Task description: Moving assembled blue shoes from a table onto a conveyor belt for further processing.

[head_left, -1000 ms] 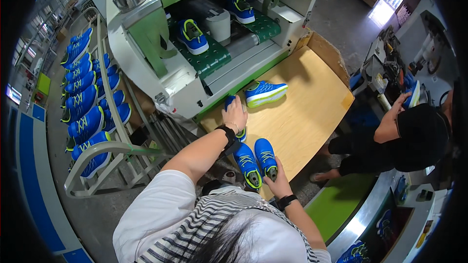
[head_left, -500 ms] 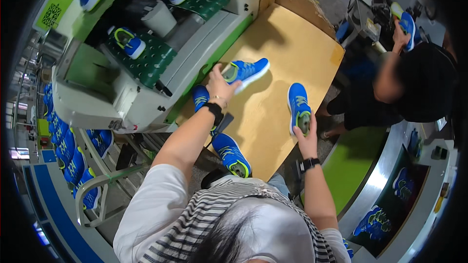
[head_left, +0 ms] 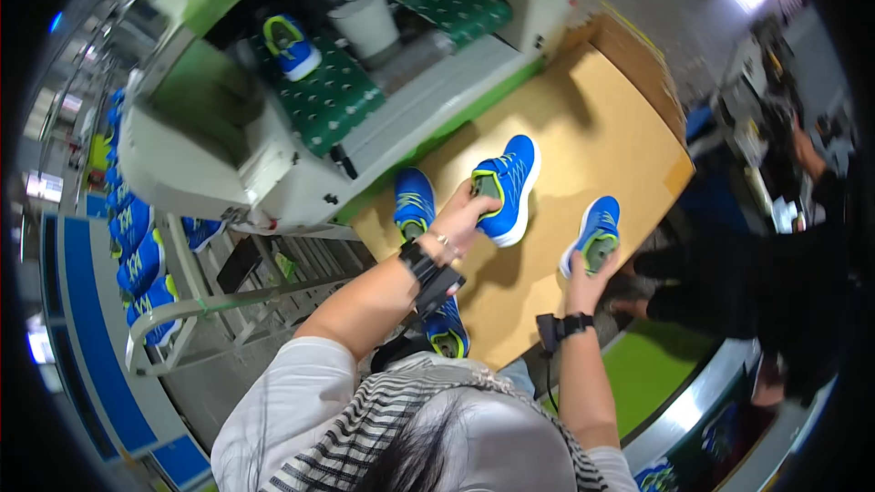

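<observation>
A blue sneaker (head_left: 516, 184) with a white sole and lime trim is in my left hand (head_left: 458, 223), tilted above the tan board (head_left: 547, 310). My fingers grip it at the heel and collar. My right hand (head_left: 588, 286) closes on the heel of a second blue sneaker (head_left: 600, 219), its toe pointing away from me. Left of my left hand, a third sneaker (head_left: 414, 196) lies on the board, partly hidden by the hand. One more sneaker (head_left: 447, 328) sits at the near edge beside my body, partly covered by my left wrist gear.
A pale machine (head_left: 219, 146) with green perforated belts (head_left: 324, 114) carries more sneakers at the upper left. A cardboard flap (head_left: 629, 50) edges the board's far end. Racked shoes (head_left: 137, 255) stand at left. Another person (head_left: 793, 264) is at right, beside a green surface (head_left: 647, 383).
My left hand has turned its sneaker so the toe points further away from me and the sole faces right. The view has shifted, and the other person's raised shoe no longer shows.
</observation>
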### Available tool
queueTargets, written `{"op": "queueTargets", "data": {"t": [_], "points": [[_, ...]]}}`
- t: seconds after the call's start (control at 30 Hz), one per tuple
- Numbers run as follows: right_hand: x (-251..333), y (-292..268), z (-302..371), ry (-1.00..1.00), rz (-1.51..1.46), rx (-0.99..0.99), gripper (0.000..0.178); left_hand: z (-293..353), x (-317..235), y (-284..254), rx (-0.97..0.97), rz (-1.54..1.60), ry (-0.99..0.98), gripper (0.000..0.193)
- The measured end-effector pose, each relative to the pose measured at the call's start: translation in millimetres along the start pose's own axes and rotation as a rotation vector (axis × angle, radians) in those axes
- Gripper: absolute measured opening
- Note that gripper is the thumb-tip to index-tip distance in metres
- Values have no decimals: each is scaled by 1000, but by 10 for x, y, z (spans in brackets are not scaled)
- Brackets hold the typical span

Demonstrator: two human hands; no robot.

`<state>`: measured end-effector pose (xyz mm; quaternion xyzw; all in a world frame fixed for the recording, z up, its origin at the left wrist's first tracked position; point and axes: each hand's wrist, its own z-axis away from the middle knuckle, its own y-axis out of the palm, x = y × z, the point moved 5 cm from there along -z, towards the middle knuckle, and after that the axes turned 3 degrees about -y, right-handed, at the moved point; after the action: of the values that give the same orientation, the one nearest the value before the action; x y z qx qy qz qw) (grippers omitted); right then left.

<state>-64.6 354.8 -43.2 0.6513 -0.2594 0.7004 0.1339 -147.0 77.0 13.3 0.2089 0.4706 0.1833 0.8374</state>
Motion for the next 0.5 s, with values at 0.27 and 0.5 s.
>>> {"op": "queueTargets", "data": {"t": [0.27, 0.5], "points": [[2265, 1393, -903, -490, -194, 440, 68, 1167, -1872, -135, -496, -169, 743, 91], [2853, 3245, -1335, -675, 204, 469, 64, 636, -2453, -682, -1074, -657, 895, 107]]}}
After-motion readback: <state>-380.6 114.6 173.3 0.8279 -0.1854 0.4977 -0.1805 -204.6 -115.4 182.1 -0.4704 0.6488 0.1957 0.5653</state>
